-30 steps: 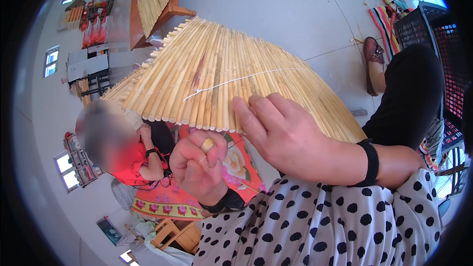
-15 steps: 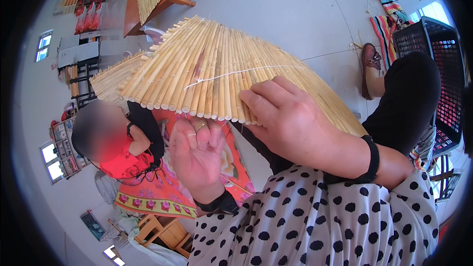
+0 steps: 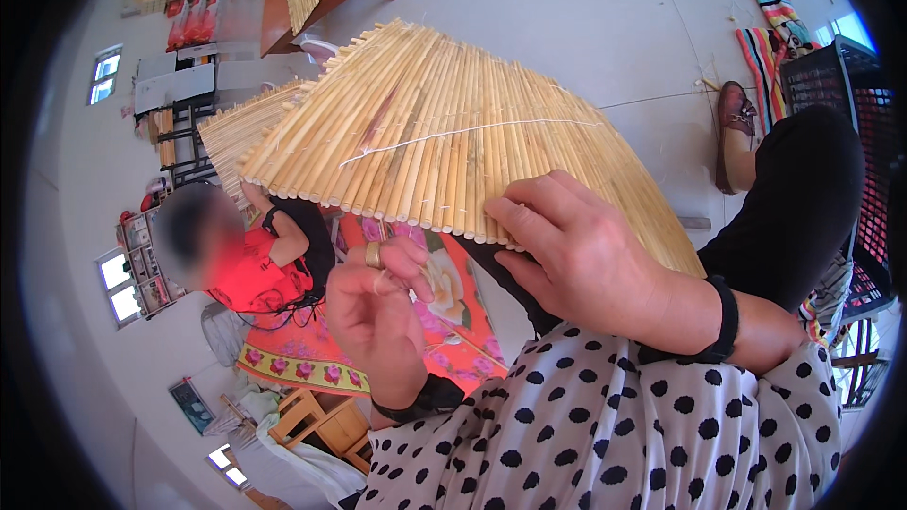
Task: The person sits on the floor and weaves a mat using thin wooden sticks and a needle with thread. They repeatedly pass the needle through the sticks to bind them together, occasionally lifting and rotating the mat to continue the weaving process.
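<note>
A mat of straw-coloured reeds [image 3: 425,123], bound side by side with white thread, spreads out in front of me. One loose length of white thread [image 3: 472,132] runs across its top. My right hand [image 3: 586,255] grips the near edge, fingers on top and thumb at the cut reed ends. Below that edge and to the left, apart from the mat, is my left hand [image 3: 378,302], with a ring and curled fingers pressed together. A tiny pale spot shows by its fingertips; what they hold, if anything, is too small to make out.
A person in a red top [image 3: 250,264] sits at the left beside another reed mat [image 3: 250,132]. Below lies a red flowered cloth [image 3: 453,321]. A wooden table [image 3: 331,0] bears a reed mat at the back. A black plastic crate [image 3: 822,85] stands right, near striped cloth [image 3: 761,61].
My left hand has come down from the mat's near edge, and its fingers have curled in. The right hand keeps its grip. The whole view has shifted slightly.
</note>
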Demonstrator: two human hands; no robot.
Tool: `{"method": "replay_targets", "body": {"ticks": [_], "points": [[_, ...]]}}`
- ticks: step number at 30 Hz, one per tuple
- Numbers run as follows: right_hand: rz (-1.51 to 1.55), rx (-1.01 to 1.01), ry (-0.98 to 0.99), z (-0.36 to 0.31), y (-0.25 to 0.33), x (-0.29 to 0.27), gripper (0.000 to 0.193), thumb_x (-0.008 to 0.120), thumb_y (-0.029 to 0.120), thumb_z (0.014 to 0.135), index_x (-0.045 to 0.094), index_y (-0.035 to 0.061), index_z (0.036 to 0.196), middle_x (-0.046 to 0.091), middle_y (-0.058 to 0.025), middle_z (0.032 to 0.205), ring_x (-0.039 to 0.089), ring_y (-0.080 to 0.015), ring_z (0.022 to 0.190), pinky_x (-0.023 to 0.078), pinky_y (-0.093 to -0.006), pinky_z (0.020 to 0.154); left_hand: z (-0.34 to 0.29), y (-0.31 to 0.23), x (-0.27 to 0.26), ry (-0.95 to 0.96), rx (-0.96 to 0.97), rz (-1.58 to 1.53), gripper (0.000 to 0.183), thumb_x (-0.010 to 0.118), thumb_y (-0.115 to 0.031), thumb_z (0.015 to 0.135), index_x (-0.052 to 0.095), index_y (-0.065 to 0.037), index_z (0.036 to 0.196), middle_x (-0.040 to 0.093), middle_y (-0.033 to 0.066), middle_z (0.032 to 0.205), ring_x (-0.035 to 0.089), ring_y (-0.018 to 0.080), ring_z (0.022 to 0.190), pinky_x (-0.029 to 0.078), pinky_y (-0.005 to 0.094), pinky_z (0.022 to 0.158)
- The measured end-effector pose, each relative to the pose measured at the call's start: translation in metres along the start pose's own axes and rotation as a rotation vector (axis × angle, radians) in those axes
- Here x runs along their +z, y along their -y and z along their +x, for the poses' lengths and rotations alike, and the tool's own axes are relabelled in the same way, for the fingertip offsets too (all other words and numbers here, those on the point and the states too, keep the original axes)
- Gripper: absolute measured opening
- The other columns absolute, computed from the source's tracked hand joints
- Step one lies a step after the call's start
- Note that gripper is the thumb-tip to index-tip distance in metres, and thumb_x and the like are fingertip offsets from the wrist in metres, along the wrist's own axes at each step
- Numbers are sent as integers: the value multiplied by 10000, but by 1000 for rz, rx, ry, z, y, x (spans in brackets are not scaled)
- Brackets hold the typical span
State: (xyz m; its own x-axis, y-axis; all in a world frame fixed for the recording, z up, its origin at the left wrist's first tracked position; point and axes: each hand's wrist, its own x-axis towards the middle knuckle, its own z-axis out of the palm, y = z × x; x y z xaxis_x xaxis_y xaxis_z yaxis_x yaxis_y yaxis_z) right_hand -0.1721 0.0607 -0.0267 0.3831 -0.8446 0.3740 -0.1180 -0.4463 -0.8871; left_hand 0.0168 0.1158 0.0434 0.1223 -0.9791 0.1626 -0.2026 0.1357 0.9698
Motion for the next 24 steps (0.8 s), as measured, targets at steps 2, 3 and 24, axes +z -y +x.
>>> {"method": "replay_targets", "body": {"ticks": [2, 3, 24], "points": [[-3, 4, 14, -1, -1, 1, 462, 789, 21, 655, 636, -32, 1087, 608, -160, 1020, 612, -321, 883, 534, -383, 759, 0, 2, -1, 14, 17, -35, 133, 559, -17, 916, 474, -52, 1012, 517, 79, 853, 529, 209, 841, 456, 213, 573], [-5, 3, 28, -1, -3, 1, 466, 789, 23, 655, 634, -33, 1091, 607, -161, 1019, 613, -320, 883, 534, -382, 760, 2, 1, -2, -38, -80, -182, 131, 560, -11, 915, 480, -50, 1012, 521, 79, 862, 525, 202, 837, 454, 210, 569], [62, -1, 199, 13, -7, 16, 617, 769, 62, 690, 551, -43, 1258, 547, -158, 1008, 609, -316, 867, 538, -371, 738, 6, 11, -26, -358, -444, -511, 342, 499, -148, 987, 483, -6, 1298, 577, 72, 958, 567, 159, 840, 462, 195, 490]]}}
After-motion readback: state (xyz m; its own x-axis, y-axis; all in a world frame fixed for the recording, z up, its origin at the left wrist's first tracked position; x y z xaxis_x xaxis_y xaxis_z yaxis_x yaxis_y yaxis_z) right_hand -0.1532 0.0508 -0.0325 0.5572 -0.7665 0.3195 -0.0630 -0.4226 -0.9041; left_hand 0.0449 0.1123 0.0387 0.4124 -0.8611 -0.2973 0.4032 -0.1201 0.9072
